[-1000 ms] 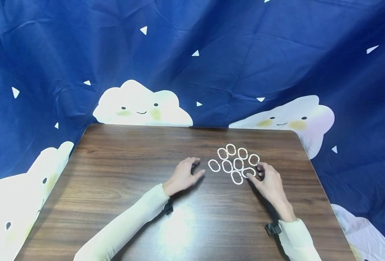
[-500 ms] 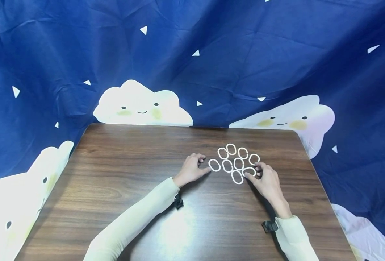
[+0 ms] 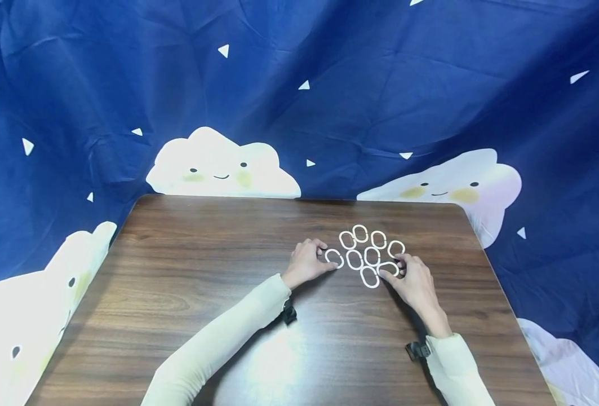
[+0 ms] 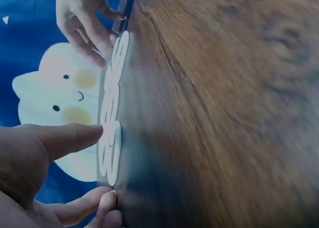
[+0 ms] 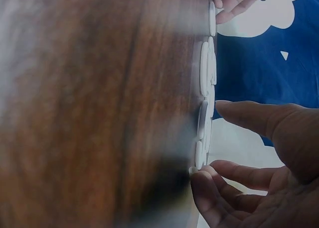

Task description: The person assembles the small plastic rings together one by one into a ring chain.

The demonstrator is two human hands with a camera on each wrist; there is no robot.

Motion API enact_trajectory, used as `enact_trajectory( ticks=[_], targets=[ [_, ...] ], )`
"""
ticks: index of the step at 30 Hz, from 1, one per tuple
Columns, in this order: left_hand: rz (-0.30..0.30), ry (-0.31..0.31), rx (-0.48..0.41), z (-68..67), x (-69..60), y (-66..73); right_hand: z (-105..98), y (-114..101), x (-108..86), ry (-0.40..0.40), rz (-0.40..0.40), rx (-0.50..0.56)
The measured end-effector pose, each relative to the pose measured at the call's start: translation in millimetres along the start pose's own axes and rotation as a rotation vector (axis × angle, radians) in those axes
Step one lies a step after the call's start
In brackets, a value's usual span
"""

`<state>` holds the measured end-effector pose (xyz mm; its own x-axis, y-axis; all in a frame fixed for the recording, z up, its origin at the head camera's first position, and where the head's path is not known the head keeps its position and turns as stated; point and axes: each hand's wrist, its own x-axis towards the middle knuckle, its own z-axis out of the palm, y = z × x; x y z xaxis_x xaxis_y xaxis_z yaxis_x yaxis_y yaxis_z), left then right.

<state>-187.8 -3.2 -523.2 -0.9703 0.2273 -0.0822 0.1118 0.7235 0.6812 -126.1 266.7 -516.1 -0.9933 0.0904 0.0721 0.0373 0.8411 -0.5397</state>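
Note:
Several white oval plastic rings, resembling shower curtain rings, lie flat in a loose cluster on the wooden table. At the cluster's left end, my left hand (image 3: 309,262) spreads thumb and fingers about the leftmost ring (image 3: 342,257); the thumb tip is at its near edge. My right hand (image 3: 417,281) is at the opposite end, its thumb by a lower right ring (image 3: 386,262) and its fingertips near the upper right ring (image 3: 390,243). In the wrist views, thumb and fingers of each hand stand apart. Exact contact with the rings cannot be made out.
The brown wooden table (image 3: 203,259) has its far edge against a blue curtain (image 3: 329,113) printed with white clouds and triangles. Dark straps (image 3: 417,350) sit at both wrists, over pale sleeves (image 3: 228,324).
My left hand has moved right and slightly away from me, reaching the leftmost ring. The right hand has shifted a little left. The rings look unmoved.

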Motion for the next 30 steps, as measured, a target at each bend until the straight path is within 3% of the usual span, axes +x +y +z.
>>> enact_trajectory(
  ticks=[18, 30],
  targets=[
    [-0.116, 0.077, 0.114, 14.2, 3.7, 11.1, 2, 1, 8.7, -0.023, 0.080, 0.001],
    [-0.081, 0.091, 0.074, 13.3, 1.6, 9.9, 2, 4, 11.4, -0.017, 0.114, 0.036]
  ],
)
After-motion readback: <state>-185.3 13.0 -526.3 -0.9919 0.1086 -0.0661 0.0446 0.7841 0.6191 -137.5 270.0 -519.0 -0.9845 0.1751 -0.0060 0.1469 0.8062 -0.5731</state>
